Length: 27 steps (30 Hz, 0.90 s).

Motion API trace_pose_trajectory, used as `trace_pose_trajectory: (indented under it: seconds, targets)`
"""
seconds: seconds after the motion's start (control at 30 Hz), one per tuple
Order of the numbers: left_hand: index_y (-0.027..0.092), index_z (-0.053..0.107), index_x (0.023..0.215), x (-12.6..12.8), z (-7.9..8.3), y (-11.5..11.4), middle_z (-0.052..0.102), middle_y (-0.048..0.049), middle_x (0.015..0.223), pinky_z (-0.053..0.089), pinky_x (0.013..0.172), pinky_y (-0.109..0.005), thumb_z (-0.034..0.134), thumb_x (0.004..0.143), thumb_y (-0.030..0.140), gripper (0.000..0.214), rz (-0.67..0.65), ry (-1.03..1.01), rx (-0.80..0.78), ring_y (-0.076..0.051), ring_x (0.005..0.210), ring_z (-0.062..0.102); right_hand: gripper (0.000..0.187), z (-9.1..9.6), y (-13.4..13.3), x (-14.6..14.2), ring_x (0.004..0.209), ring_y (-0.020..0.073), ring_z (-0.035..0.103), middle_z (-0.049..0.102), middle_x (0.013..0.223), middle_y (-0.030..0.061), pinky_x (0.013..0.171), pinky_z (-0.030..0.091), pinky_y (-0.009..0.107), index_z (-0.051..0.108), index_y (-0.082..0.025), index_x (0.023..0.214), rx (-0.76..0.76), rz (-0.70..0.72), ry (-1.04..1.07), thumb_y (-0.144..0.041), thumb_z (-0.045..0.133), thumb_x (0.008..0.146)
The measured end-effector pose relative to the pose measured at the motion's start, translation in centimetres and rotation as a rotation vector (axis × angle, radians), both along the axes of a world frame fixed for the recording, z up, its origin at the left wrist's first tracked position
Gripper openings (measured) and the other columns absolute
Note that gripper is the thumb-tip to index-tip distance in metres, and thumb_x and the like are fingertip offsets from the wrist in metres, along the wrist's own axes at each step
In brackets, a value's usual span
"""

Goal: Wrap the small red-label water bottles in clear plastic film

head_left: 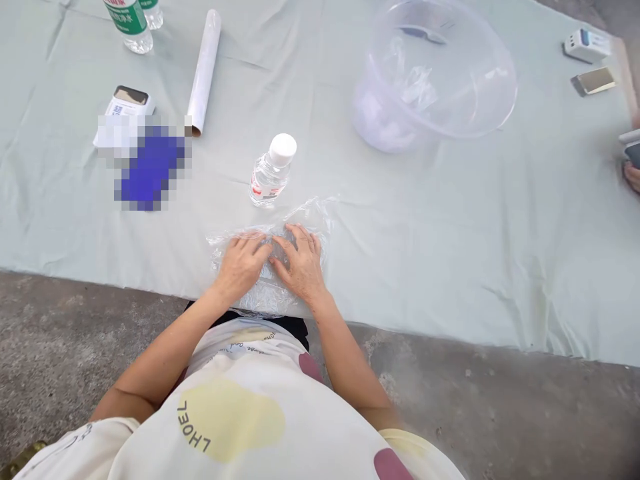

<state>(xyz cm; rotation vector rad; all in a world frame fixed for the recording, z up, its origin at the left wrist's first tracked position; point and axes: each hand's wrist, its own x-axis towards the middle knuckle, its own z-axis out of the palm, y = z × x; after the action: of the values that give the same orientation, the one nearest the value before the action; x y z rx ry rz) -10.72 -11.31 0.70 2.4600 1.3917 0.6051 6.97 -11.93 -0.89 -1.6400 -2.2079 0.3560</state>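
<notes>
A crinkled sheet of clear plastic wrap [310, 217] lies on the pale green cloth [450, 253] near the table's front edge. My left hand [240, 263] and my right hand [301, 260] rest flat on it side by side, fingers stretched out and pressing it down. Just beyond them a small clear bottle [271, 171] with a white cap stands upright, apart from both hands.
A roll of wrap [204, 70] lies at the back left beside a small box [126, 107] and a green-labelled bottle [129, 23]. A large clear plastic bowl [440, 73] tilts at the back right. A phone [594, 81] and another person's hand [633, 175] are at the right edge.
</notes>
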Motion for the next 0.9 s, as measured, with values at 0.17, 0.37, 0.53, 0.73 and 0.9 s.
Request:
trace_pose_trajectory:
  seconds: [0.17,0.37,0.53,0.73,0.9]
  targets:
    - [0.018,0.065,0.123,-3.1,-0.8,0.6,0.056,-0.0195,0.144,0.031,0.115,-0.056,0.056,0.095,0.035,0.034,0.087,0.115,-0.045,-0.035,0.14,0.046,0.03,0.6,-1.0,4.5,0.117,0.0241,0.061,0.067,0.119,0.0117,0.102,0.047,0.046,0.063,-0.022,0.115,0.178,-0.396,0.277,-0.038,0.046,0.096]
    - [0.019,0.061,0.129,-3.3,-1.2,0.0,0.05,-0.0192,0.151,0.024,0.119,-0.056,0.056,0.094,0.044,0.043,0.099,0.093,-0.066,-0.035,0.146,0.038,0.042,0.2,-3.5,4.8,0.124,0.0321,0.056,0.062,0.126,0.0161,0.106,0.041,0.057,0.067,-0.019,0.109,-0.008,-0.569,0.214,-0.055,0.054,0.09]
    - [0.022,0.062,0.128,-3.2,-1.7,0.0,0.044,-0.02,0.155,0.022,0.119,-0.058,0.058,0.092,0.049,0.046,0.136,0.093,-0.055,-0.037,0.148,0.035,0.017,-0.1,-4.6,1.1,0.129,0.0302,0.054,0.065,0.123,0.0123,0.109,0.039,0.055,0.064,-0.022,0.086,-0.028,-0.471,0.305,-0.038,0.059,0.089]
    - [0.023,0.064,0.126,-3.0,-1.0,0.0,0.039,-0.0202,0.158,0.014,0.12,-0.062,0.061,0.089,0.053,0.048,0.205,0.129,-0.105,-0.04,0.15,0.028,0.017,2.2,-3.4,2.6,0.063,0.0139,0.067,0.07,0.08,-0.0008,0.065,0.054,0.03,0.049,-0.024,0.093,-0.242,-0.63,0.796,-0.04,0.053,0.093]
    - [0.027,0.058,0.135,-2.3,-0.2,0.4,0.035,-0.0177,0.161,0.01,0.117,-0.068,0.071,0.081,0.054,0.062,0.212,0.158,-0.159,-0.044,0.152,0.02,0.024,2.6,-3.4,7.0,0.047,0.0103,0.054,0.065,0.064,-0.0051,0.054,0.046,0.026,0.055,-0.021,0.088,-0.373,-0.735,0.767,-0.043,0.064,0.082]
